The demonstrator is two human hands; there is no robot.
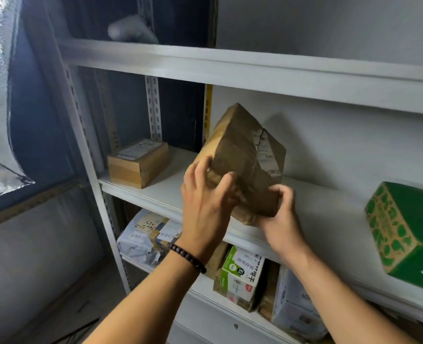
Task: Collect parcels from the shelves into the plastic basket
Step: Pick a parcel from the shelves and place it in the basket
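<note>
Above the shelf point(170, 192), hands point(242, 209) hold parcel point(242, 155) (seemingly upright).

The green and white carton point(240, 274) on the lower shelf bears large Chinese characters, seen sideways, among them "竹" and "干". A grey mail bag point(140, 234) beside it has handwritten digits, too blurred to read surely. The shipping labels on the brown box point(245, 165) and the small box point(138, 162) are too small to read.

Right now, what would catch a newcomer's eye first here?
Most striking is the taped brown parcel, tilted on one corner at the middle shelf, gripped by the left hand and right hand. Next, the bright green box at the far right, and a small cardboard box at the shelf's left end.
</note>
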